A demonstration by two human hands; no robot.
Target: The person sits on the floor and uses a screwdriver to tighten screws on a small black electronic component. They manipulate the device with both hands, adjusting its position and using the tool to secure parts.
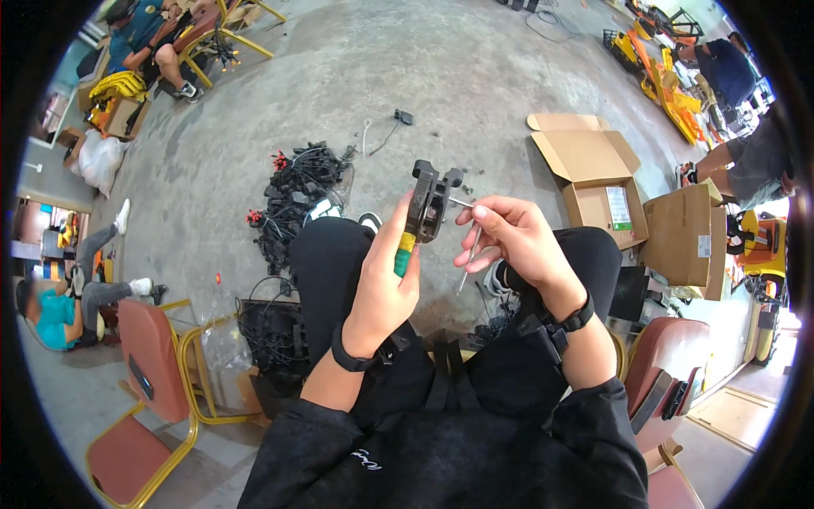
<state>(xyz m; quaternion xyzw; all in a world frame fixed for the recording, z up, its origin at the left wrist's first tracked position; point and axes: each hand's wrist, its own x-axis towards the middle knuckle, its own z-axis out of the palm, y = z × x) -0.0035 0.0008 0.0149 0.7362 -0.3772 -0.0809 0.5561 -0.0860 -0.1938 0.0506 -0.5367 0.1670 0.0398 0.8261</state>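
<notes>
So the left hand (381, 284) is wrapped tight around the green-yellow grip of a black crimper (428, 204), held up over the knees above the floor (475, 76). The right hand (517, 242) pinches a thin wire (469, 254) between thumb and fingers, right beside the tool's head. The crimper's long axis runs nearly upright, leaning a bit right, head pointing up and away from the person. The wire hangs down-left from the fingers, its upper end reaching toward the head. My worry: that wire is skinny and only pinched, so it could slip out crooked, or a fingertip ends up too close when the tool closes. A cable pile (297, 199) sits on the floor beyond the left knee, and an open box (593, 170) off right.
</notes>
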